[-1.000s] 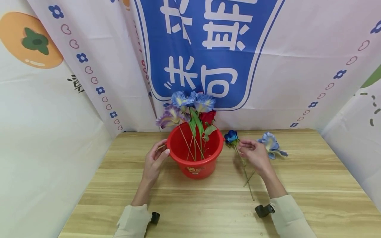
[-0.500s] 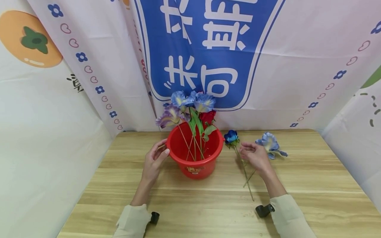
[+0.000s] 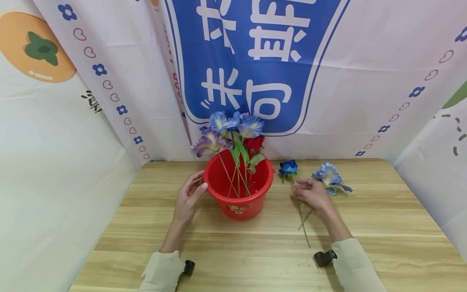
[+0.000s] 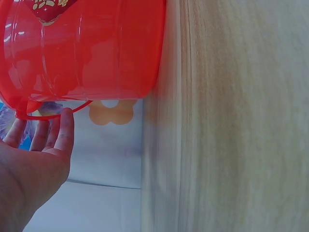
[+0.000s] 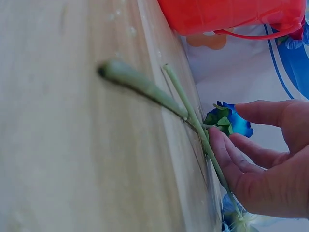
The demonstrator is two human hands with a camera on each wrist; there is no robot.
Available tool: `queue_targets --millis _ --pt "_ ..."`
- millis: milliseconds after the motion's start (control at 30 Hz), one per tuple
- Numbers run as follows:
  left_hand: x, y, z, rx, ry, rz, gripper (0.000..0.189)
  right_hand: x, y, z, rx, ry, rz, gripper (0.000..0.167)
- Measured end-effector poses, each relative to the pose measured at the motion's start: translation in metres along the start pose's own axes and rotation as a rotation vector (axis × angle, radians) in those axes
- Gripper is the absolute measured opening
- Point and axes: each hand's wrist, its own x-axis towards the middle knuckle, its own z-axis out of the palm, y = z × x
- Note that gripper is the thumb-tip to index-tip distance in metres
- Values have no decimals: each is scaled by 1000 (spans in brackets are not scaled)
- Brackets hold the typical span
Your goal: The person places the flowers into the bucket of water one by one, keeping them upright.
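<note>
A red bucket (image 3: 238, 202) holds several flowers, among them blue irises (image 3: 251, 126), a purple iris (image 3: 205, 145) and a red rose (image 3: 254, 143). My left hand (image 3: 191, 196) holds the bucket's left rim where the red handle (image 4: 44, 118) joins it. On the table to the right lies a blue rose (image 3: 289, 167), its green stem pointing toward me. Over that stem is my right hand (image 3: 314, 194), fingertips touching it and thumb apart from the fingers. Past the hand lies a blue iris (image 3: 329, 177); its stem (image 5: 178, 92) crosses the rose's.
The wooden table (image 3: 233, 259) ends at the back against a printed white cloth (image 3: 350, 97) with a blue panel. The flowers in the bucket rise above its rim and stand close to this cloth.
My right hand has lowered slightly toward the blue rose's stem. The rose's head has shifted a little to the right and turned. My left hand and the bucket look nearly unmoved.
</note>
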Motion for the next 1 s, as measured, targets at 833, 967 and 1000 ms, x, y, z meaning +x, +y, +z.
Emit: queue_targets --millis 833,967,1000 --pt "0 0 -1 13 0 2 45 -2 -1 -6 -70 -92 14 46" --pt "0 -1 -1 15 -4 0 45 -2 0 -9 -76 -97 32 45" --pt "0 -1 -2 16 -5 0 45 -2 -1 -10 -82 -98 34 46"
